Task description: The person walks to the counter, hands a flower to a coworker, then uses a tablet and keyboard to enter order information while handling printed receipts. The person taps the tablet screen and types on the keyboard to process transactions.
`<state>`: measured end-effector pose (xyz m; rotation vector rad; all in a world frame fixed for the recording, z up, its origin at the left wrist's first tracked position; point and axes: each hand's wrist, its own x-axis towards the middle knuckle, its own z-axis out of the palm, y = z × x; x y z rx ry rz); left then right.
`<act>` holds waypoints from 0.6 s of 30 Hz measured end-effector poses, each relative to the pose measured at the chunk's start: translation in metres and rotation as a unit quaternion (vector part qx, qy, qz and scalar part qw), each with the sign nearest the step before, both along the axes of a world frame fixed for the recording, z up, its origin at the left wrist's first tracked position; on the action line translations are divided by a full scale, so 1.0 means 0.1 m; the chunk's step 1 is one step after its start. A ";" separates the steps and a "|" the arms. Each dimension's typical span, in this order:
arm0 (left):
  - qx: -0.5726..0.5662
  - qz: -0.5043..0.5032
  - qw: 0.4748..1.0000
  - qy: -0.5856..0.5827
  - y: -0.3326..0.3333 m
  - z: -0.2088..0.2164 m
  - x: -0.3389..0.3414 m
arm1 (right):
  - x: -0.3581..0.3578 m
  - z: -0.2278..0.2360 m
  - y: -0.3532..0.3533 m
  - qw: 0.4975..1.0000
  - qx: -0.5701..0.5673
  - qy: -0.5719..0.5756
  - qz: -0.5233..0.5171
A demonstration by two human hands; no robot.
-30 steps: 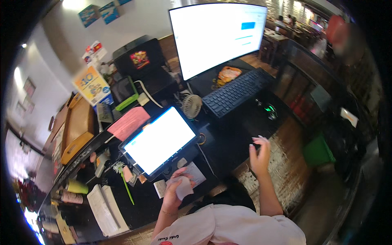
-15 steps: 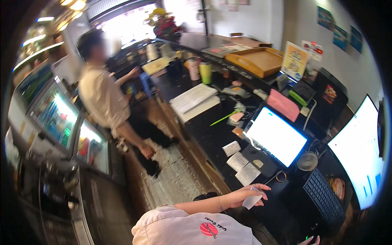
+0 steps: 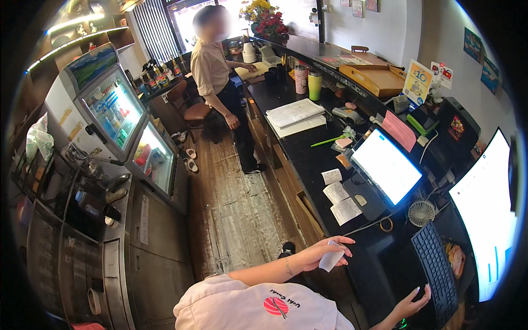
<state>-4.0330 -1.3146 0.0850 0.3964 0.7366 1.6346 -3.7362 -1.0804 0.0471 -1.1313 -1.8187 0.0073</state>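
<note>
My left hand (image 3: 323,254) is closed on a small white paper slip (image 3: 331,259), which hangs between the fingers above the near edge of the black counter (image 3: 379,275). Low at the right, my right hand (image 3: 411,306) is open and holds nothing. Its fingers are stretched out, close to the lower end of the black keyboard (image 3: 434,272). Several printed receipts (image 3: 345,211) lie beyond my left hand, beside a bright tablet (image 3: 386,168) on a stand. A beaded bracelet (image 3: 386,225) rests on the counter between the tablet and my hands.
A monitor (image 3: 484,214) stands at the right, with a small fan (image 3: 422,213) near it. Papers (image 3: 296,116) and two tumblers (image 3: 314,86) sit farther along the counter. A co-worker (image 3: 212,82) stands in the aisle, opposite a glass-door fridge (image 3: 113,110).
The view has shifted, so the counter and co-worker appear farther right. My right hand has come further into view beside the keyboard. My left hand keeps hold of the slip.
</note>
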 end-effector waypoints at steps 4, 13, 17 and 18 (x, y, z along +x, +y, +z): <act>0.000 -0.006 1.000 0.001 -0.01 0.02 0.11 | 0.07 -0.08 -0.07 1.000 -0.006 -0.001 0.010; -0.009 -0.034 0.999 0.020 0.06 0.06 0.22 | 0.29 -0.13 -0.23 0.999 -0.050 0.003 -0.008; -0.003 -0.047 0.999 0.021 0.13 0.07 0.26 | 0.31 -0.11 -0.24 0.999 -0.047 -0.005 -0.004; -0.002 -0.054 0.998 0.022 0.13 0.07 0.26 | 0.32 -0.09 -0.24 0.999 -0.054 0.008 -0.002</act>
